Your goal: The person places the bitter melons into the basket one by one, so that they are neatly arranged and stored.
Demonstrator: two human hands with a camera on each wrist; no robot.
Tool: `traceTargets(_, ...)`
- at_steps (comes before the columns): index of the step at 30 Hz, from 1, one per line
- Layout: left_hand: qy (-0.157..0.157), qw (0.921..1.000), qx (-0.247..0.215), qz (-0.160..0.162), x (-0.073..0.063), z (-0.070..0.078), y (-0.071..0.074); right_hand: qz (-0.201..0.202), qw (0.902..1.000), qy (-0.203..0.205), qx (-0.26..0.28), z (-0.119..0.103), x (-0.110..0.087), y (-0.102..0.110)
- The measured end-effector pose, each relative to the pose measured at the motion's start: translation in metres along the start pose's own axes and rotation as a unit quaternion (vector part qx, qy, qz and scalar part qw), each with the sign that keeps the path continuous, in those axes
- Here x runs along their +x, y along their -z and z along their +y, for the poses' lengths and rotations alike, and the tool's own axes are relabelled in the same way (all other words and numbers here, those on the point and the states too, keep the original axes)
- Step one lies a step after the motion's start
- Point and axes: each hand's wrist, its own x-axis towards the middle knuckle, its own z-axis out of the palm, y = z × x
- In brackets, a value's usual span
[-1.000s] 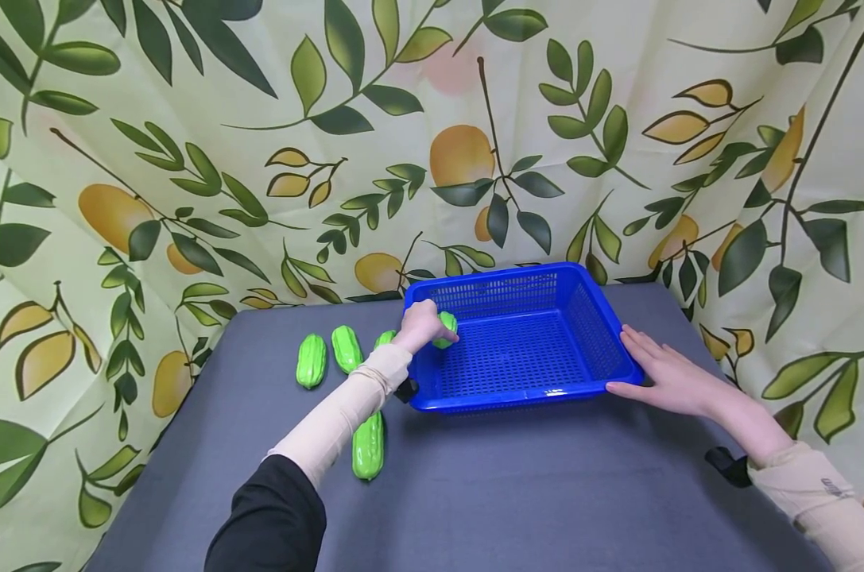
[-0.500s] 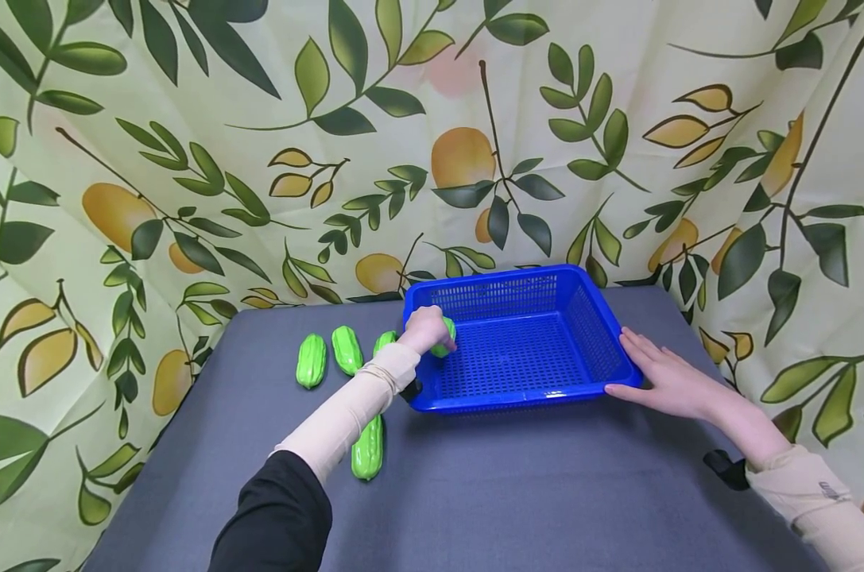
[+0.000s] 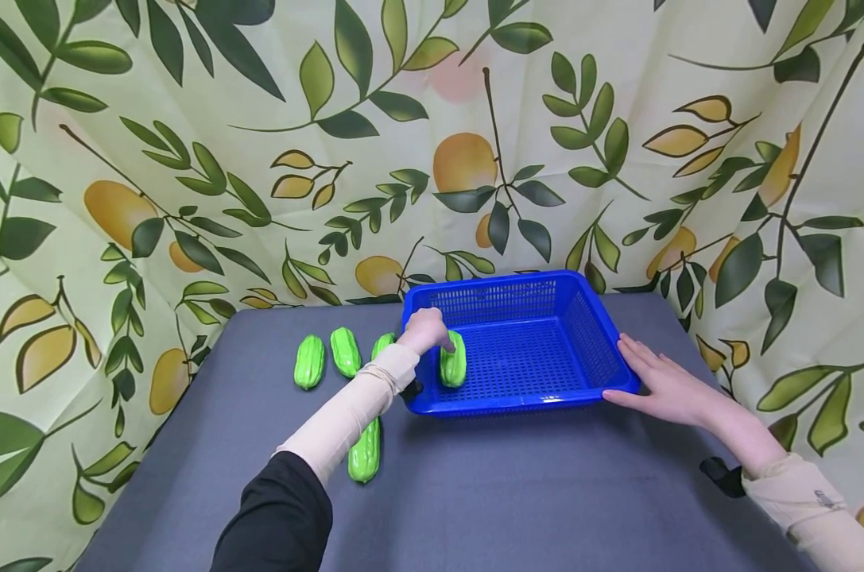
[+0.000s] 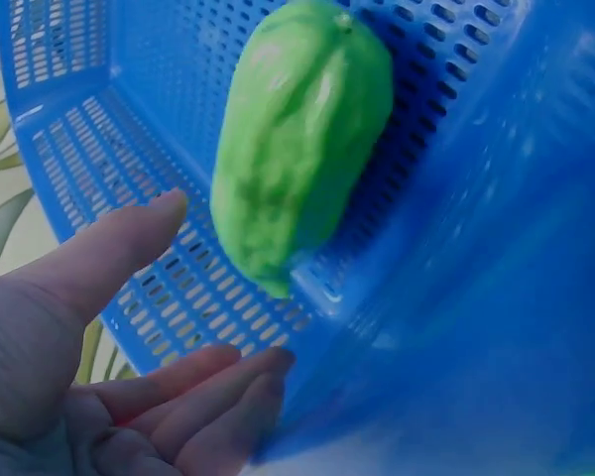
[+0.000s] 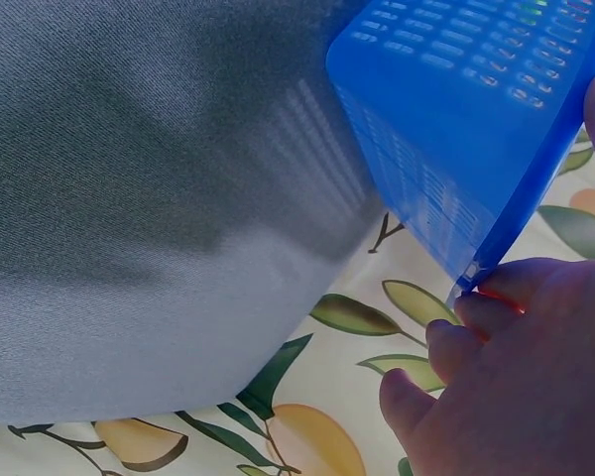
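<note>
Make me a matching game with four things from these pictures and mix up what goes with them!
Column one:
1. basket
2. left hand
3. right hand
4. hanging cloth

Column two:
A. touching the basket's right rim
B. pale, with a leafy pattern
C. thumb and fingers apart, beside a green vegetable
D. blue, with lots of small holes

Right pairs: 1-D, 2-C, 3-A, 4-B

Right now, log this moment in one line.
Left hand: open, holding nothing | right hand: touching blue basket | green vegetable: inside basket
</note>
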Motion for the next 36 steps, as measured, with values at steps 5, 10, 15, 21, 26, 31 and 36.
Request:
traceTargets(5, -0.025, 0.9993, -0.022, 0.017, 0.004, -0.006, 0.006, 0.000, 1.0000, -0.001, 0.000, -0.002, 0.001, -0.001)
traceTargets(10, -0.107, 0.9910, -0.078, 0.016, 0.003, -0.011, 0.017, 0.002, 1.0000, 0.000, 0.000, -0.003, 0.002, -0.003)
traceTargets(15, -0.194, 0.9576, -0.213, 0.000, -0.005, -0.017, 0.024, 0.005, 1.0000, 0.000, 0.002, -0.002, 0.002, -0.004)
traceTargets(21, -0.235, 0.9181, -0.319, 0.013, -0.016, -0.025, 0.029, 0.007, 1.0000, -0.001, 0.007, -0.002, 0.000, -0.005)
traceTargets(26, -0.251, 0.8971, -0.363, 0.028, -0.024, -0.041, 0.031, 0.003, 0.9999, -0.002, 0.011, -0.002, 0.001, -0.006)
traceTargets(31, -0.243, 0.8691, -0.427, 0.056, -0.040, -0.067, 0.034, 0.002, 1.0000, -0.001, 0.008, -0.001, 0.002, -0.005)
traceTargets(36, -0.244, 0.8503, -0.459, 0.082, -0.054, -0.088, 0.036, 0.005, 0.9999, 0.001, 0.011, 0.000, 0.001, -0.005)
